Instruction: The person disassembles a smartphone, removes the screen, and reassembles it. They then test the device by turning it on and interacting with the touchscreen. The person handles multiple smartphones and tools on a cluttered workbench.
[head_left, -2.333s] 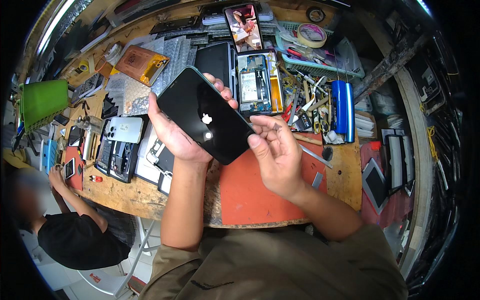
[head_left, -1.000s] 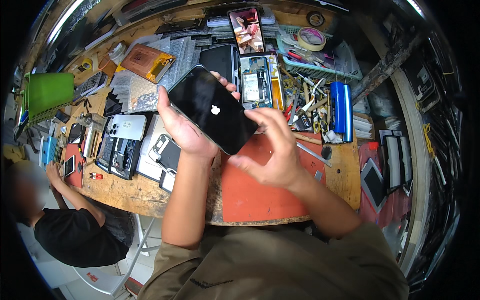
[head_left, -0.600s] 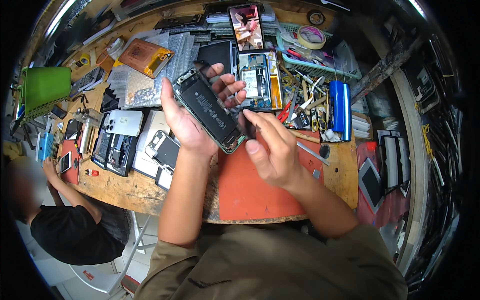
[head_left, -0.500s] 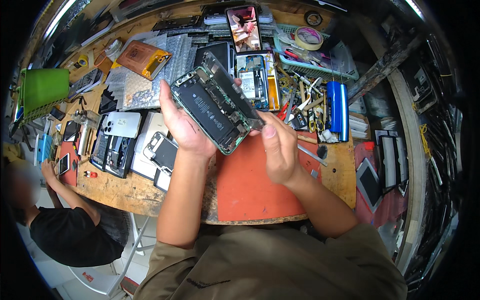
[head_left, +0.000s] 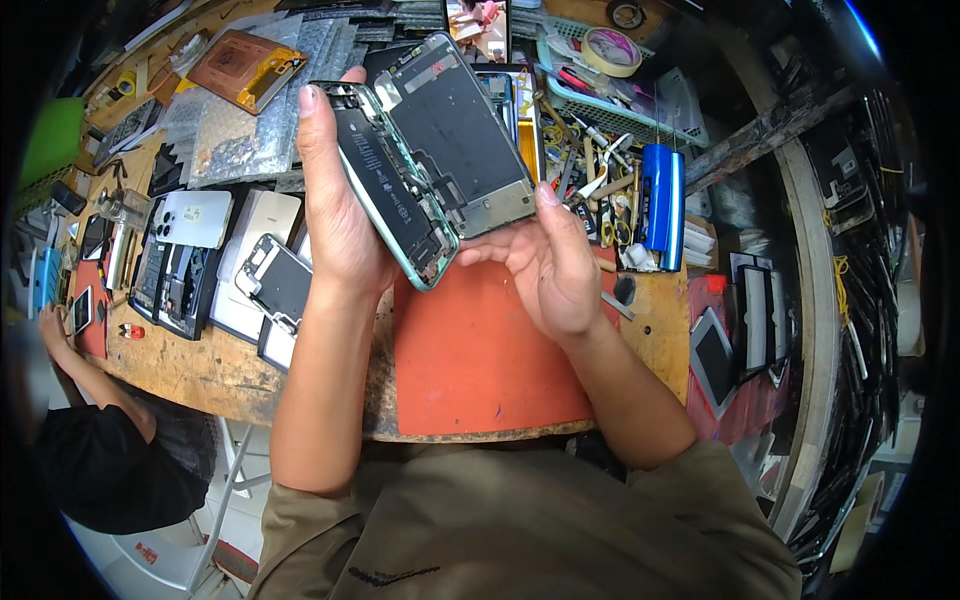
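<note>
My left hand [head_left: 340, 225] grips an opened phone's body [head_left: 385, 190], a green-edged frame with a black battery and circuit parts inside. Its thumb lies along the outer edge and a fingertip shows behind the top. The detached-looking screen panel [head_left: 460, 130], its dark back toward me, stands open beside the body like a book cover. My right hand [head_left: 550, 265] pinches the panel's lower right corner, thumb on the near side and fingers beneath. Whether a cable still joins the two halves I cannot tell. Both halves are above an orange-red mat [head_left: 490, 350].
Left on the wooden bench [head_left: 230, 385] lie disassembled phones [head_left: 190, 225] and a loose screen part [head_left: 275, 280]. Behind are bubble-wrap sheets [head_left: 240, 130] and a teal basket [head_left: 620, 115]. Hand tools [head_left: 610, 180] and a blue cylinder [head_left: 660, 205] stand right. A co-worker's arm [head_left: 95, 375] is at far left.
My right hand has swung the screen panel wider open from the phone body, so its back now shows fully. The phone has turned more upright, and the whole view has shifted.
</note>
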